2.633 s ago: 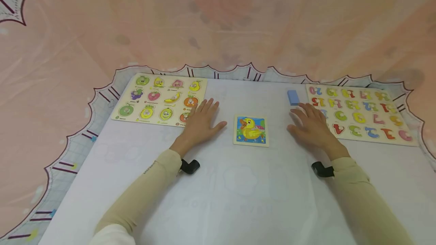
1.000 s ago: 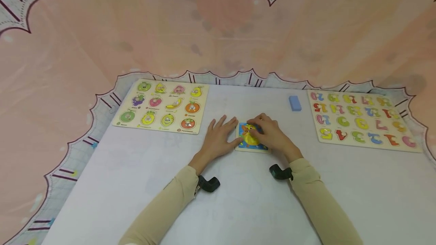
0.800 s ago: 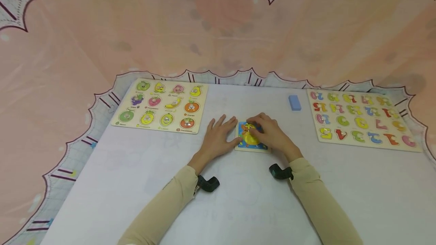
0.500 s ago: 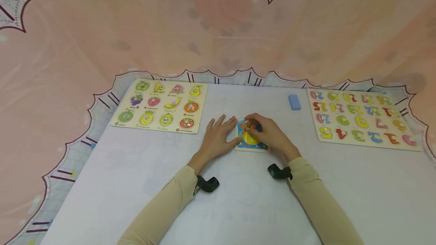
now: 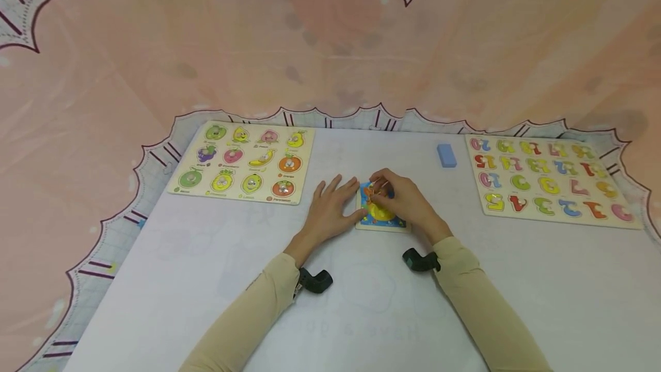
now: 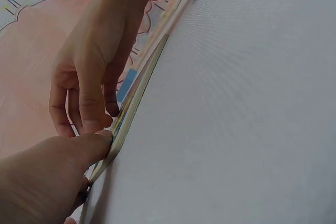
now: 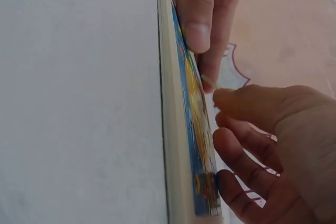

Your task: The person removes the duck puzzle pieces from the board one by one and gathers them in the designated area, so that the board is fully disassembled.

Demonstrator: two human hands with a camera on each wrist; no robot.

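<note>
A small square duck jigsaw puzzle point(image 5: 384, 224) lies on the white table, a yellow duck on blue in a pale wooden frame. My left hand point(image 5: 329, 211) rests at its left side with fingers spread and straight. The left thumb point(image 6: 97, 142) presses on the puzzle's edge. Over the duck's head, my right hand point(image 5: 410, 200) pinches a puzzle piece between thumb and forefinger. A pale edge of that puzzle piece point(image 7: 208, 82) shows by the right thumb's tip; the rest is hidden. The right hand's other fingers are bent above the puzzle.
A fruit puzzle board point(image 5: 242, 157) lies at the back left. At the back right is a number puzzle board point(image 5: 552, 179), with a blue block point(image 5: 446, 155) beside it. A patterned peach cloth point(image 5: 330, 45) hangs behind the table point(image 5: 361, 314).
Both hands have come in from the sides to the duck puzzle. Over the last second the right hand's fingertips have lifted a piece slightly at the duck's head. The left hand has stayed still.
</note>
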